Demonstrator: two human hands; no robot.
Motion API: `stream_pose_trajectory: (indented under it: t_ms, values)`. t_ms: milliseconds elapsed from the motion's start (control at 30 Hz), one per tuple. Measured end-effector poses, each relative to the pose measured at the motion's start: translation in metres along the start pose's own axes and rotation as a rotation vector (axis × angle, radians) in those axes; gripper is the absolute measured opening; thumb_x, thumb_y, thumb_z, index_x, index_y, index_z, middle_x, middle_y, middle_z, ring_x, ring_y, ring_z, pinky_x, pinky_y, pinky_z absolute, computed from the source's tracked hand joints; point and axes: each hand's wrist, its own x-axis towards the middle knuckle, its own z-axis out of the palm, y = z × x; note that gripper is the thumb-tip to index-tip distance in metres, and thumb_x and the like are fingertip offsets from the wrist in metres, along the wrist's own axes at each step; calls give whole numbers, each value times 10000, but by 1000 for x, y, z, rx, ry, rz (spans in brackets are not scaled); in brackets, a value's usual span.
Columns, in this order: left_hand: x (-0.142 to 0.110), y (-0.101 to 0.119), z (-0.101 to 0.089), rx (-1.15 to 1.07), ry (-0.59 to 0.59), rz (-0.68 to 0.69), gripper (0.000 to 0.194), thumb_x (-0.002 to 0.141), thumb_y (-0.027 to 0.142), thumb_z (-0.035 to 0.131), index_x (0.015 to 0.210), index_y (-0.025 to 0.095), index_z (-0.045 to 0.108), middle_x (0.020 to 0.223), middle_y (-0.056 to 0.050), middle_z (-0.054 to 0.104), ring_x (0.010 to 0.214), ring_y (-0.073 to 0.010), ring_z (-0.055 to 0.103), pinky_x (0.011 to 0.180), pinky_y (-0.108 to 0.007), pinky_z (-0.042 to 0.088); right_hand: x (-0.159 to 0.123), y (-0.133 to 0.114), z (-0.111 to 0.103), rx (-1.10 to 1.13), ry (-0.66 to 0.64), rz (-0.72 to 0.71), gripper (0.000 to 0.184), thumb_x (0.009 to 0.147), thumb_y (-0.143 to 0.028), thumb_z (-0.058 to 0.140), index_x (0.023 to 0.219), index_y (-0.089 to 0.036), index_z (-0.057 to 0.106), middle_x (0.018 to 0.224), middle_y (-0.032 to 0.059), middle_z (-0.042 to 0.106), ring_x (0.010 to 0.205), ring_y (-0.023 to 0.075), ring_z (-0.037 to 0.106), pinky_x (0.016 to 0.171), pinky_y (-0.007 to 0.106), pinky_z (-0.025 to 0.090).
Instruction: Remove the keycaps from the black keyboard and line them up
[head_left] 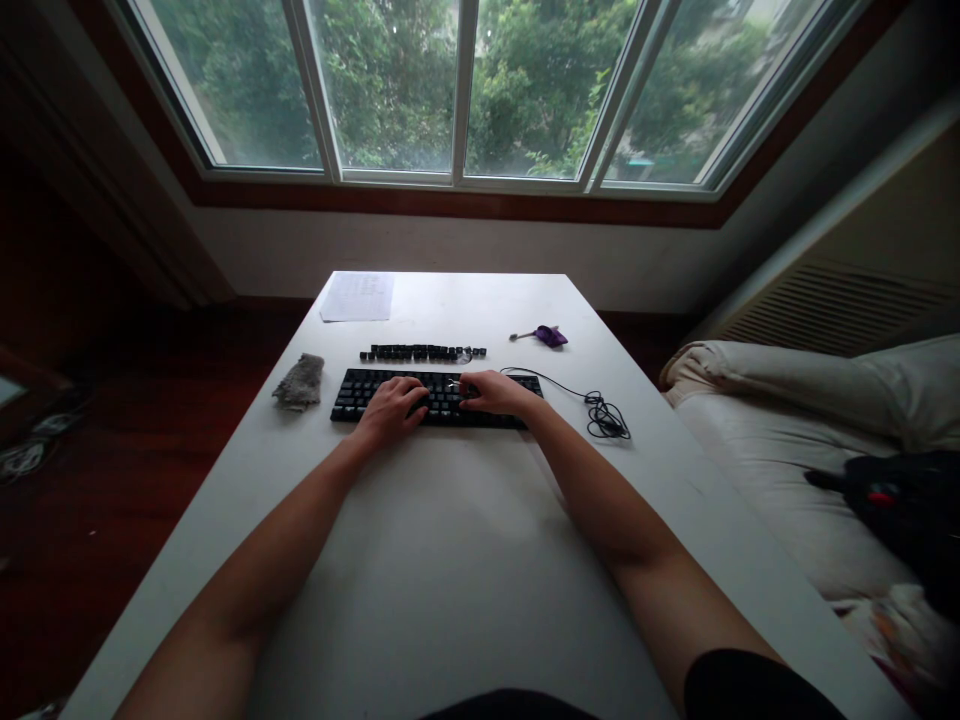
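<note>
A black keyboard (439, 410) lies across the white table in front of me. My left hand (391, 408) rests on its left half, fingers spread over the keys. Over the keyboard's right half, my right hand (491, 392) is closed, thumb and fingers pinched together. A small shiny metal piece (452, 384), which looks like the wire end of a keycap puller, juts from the fingertips towards the keys. Most of it is hidden by the hand. Just behind the keyboard, several loose black keycaps (412, 353) stand in rows, with a small clear object (465, 356) among them.
A grey cloth (300, 383) lies left of the keyboard. The coiled black cable (606, 415) is on the right. Farther back are a purple item with a brush-like end (550, 336) and paper sheets (358, 297). A cushioned sofa (765, 460) flanks the table's right side.
</note>
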Motion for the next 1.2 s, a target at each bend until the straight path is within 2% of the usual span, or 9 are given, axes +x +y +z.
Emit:
stream_pose_trajectory:
  t_ms: [200, 333, 533, 667, 867, 1067, 1200]
  values:
    - [0, -1, 0, -2, 5, -4, 311, 937, 340, 561, 1222, 237, 631, 1255, -94, 591, 1170, -282, 523, 1011, -464, 431, -1, -1, -1, -2, -1, -13, 245, 810, -350, 698, 1004, -203, 667, 844, 22, 662, 707, 148, 525, 625, 240, 316]
    - [0, -1, 1, -4, 4, -4, 312, 940, 344, 557, 1224, 238, 633, 1256, -94, 592, 1172, -281, 522, 1011, -464, 432, -5, 4, -10, 34, 14, -4, 244, 816, -329, 679, 1024, -201, 662, 835, 20, 660, 701, 144, 523, 633, 239, 328]
    - [-1, -2, 3, -3, 10, -11, 312, 931, 335, 570, 1220, 240, 637, 1257, -91, 593, 1172, -279, 521, 1012, -463, 434, -15, 18, -31, 56, 94, 56, 218, 812, -291, 646, 1014, -209, 646, 749, -9, 615, 671, 137, 508, 645, 247, 338]
    - [-2, -2, 2, -12, 12, -9, 312, 932, 338, 566, 1222, 249, 639, 1255, -92, 593, 1174, -281, 522, 1013, -469, 434, -19, 19, -36, 62, 181, 45, 196, 820, -314, 655, 990, -221, 627, 711, -18, 586, 640, 132, 491, 628, 259, 341]
    - [-1, -2, 1, -13, 6, -13, 312, 935, 338, 559, 1223, 247, 638, 1255, -93, 593, 1171, -281, 520, 1011, -473, 434, -17, 5, -37, 64, 329, 17, 221, 834, -318, 646, 1030, -227, 604, 847, 19, 658, 686, 143, 530, 657, 277, 374]
    - [0, -1, 1, -30, 7, -16, 313, 930, 334, 566, 1222, 250, 640, 1252, -91, 595, 1176, -282, 518, 1015, -475, 431, -16, -2, -36, 39, 349, 25, 229, 840, -298, 640, 1056, -224, 624, 1015, 50, 705, 824, 183, 606, 728, 281, 403]
    - [0, 0, 1, -37, 11, -21, 316, 926, 330, 571, 1227, 261, 640, 1248, -89, 595, 1174, -284, 520, 1013, -480, 433, -16, -3, -34, 36, 346, 14, 242, 839, -279, 639, 1075, -227, 626, 1025, 46, 712, 852, 193, 619, 746, 282, 412]
